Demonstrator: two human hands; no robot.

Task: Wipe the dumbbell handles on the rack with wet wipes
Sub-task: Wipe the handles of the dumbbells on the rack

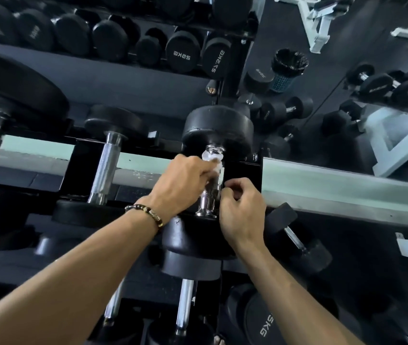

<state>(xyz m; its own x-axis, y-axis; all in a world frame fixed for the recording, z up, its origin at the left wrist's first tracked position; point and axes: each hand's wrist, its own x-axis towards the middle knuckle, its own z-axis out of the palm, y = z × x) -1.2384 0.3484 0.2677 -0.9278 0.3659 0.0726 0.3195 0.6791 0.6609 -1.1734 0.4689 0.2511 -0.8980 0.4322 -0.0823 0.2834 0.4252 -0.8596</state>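
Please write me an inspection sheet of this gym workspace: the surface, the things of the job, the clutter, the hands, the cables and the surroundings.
Surface: pale green metal rack rail carrying black round-headed dumbbells.
Job's things: white wet wipe wrapped on the far end of the chrome knurled dumbbell handle; neighbouring chrome handle on the left lies bare.
Clutter: loose black dumbbells on the dark floor beyond the rack.
Hands: left hand holds the wipe against the handle; right hand, fingers curled, at the handle's right side; what it pinches cannot be told.
Cables: nothing seen.
Surroundings: grey mesh bin with black liner; white bench frame; mirror-reversed kilogram labels.
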